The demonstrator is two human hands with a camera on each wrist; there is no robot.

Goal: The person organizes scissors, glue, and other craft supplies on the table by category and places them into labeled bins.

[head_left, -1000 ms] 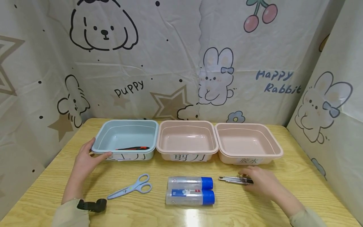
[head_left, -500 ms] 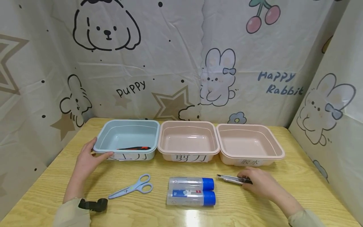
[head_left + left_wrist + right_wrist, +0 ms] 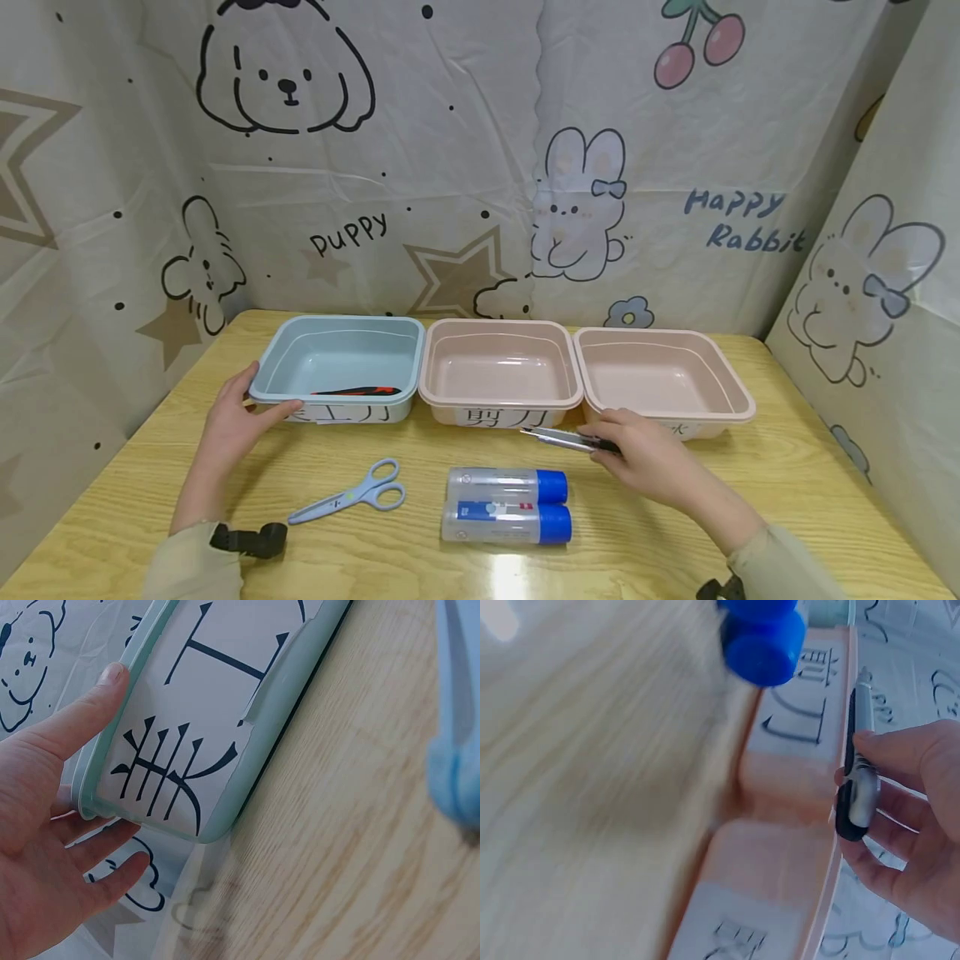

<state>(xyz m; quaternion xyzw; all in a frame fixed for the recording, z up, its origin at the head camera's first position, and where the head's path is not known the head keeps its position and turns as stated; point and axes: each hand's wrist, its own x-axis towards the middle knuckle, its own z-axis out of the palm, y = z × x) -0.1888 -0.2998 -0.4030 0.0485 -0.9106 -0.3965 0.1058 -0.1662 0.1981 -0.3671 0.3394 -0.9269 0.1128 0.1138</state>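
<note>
My right hand pinches a silver and black utility knife above the table, in front of the gap between the two pink bins. In the right wrist view the knife lies between thumb and fingers, its tip pointing away from the palm. My left hand holds the front left corner of the blue bin. The left wrist view shows the thumb along its rim and the other fingers at its side. A black and red utility knife lies inside this bin.
A middle pink bin and a right pink bin stand beside the blue one, all with labels on the front. Blue scissors and two blue-capped glue bottles lie in front. A patterned cloth hangs behind.
My right hand has lifted the silver and black utility knife off the table and carried it left toward the bins. My left hand stays at the blue bin's corner.
</note>
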